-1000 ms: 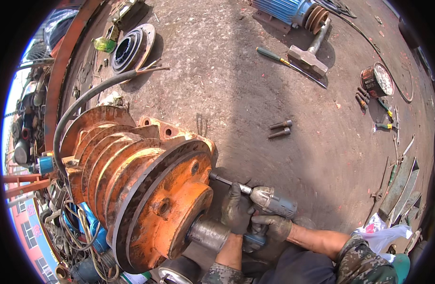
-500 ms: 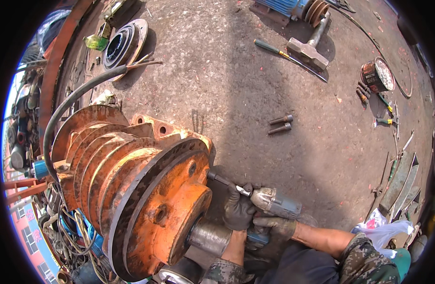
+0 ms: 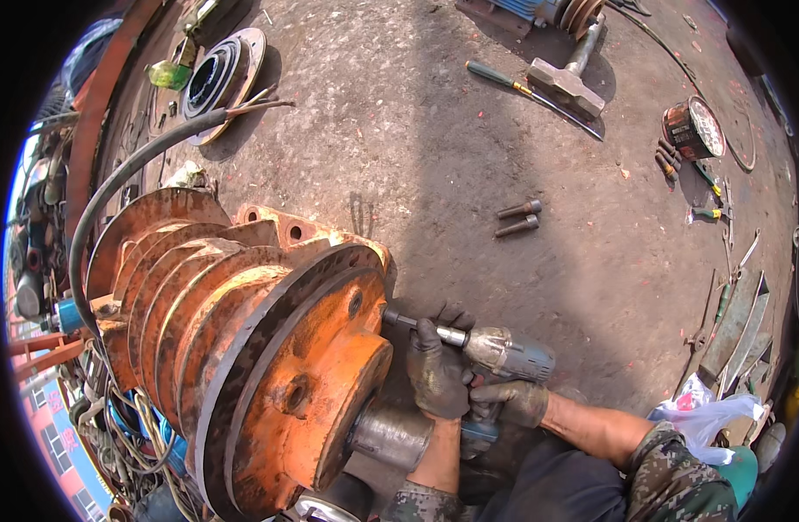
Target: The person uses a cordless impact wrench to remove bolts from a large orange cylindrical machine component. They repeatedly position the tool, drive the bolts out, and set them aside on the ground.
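A blue-grey cordless impact wrench points left at a finned orange motor. Its metal shaft reaches a dark bolt head at the rim of the motor's end cover. My left hand, in a dark glove, is closed with its fingers round the shaft at the tool's nose. Gloved too, my right hand is closed at the wrench's grip, which it partly hides. Below the hands a thick bare steel shaft sticks out of the end cover.
Two loose bolts lie on the ground ahead. Farther off are a sledgehammer, a screwdriver, a blue motor and a can. A black cable arches over the orange motor; a ringed flange lies behind.
My left hand's fingers have shifted along the shaft, and its back is turned more into view. The wrench stays against the same bolt. The whole view has shifted slightly.
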{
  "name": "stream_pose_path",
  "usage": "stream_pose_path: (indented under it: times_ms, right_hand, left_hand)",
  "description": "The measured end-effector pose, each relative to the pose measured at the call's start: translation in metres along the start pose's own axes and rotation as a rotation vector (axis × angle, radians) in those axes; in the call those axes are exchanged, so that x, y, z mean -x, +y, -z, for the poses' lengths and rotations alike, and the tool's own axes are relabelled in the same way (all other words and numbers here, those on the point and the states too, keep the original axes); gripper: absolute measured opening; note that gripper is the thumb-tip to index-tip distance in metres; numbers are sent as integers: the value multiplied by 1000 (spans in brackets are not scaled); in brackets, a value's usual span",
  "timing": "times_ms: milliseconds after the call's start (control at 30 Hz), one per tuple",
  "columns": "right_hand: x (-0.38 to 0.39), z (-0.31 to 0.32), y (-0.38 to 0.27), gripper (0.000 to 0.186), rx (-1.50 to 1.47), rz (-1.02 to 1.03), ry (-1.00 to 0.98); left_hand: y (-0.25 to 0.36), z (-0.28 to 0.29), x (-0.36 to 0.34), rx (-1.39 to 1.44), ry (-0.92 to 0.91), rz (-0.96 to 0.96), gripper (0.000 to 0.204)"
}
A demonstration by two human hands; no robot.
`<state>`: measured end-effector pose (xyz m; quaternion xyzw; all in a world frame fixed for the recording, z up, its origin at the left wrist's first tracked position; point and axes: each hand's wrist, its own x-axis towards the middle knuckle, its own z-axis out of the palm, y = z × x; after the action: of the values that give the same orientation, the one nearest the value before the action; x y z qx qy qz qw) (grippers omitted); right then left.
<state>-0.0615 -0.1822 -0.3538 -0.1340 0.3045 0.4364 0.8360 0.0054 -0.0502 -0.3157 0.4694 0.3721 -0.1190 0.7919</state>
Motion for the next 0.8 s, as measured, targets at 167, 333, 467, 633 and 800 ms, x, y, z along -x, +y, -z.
stream_pose_path:
  times_ms: [167, 333, 467, 633, 800]
  right_hand:
    - [-1, -5, 3, 26, 162, 63, 74]
    - [-5, 8, 16, 18, 225, 153, 90]
    - [-5, 5, 22, 13, 198, 194, 126]
    - [-2, 3, 16, 12, 215, 114, 185]
    - [-8, 24, 24, 13, 300, 129, 112]
  left_hand:
    - [-3, 12, -6, 89, -111, 0, 61]
    - [-13, 3, -3, 29, -108, -5, 60]
    - [-9, 0, -5, 41, -93, 28, 52]
    - [-8, -4, -12, -82, 17, 71, 43]
    - [-14, 0, -17, -137, 41, 89, 47]
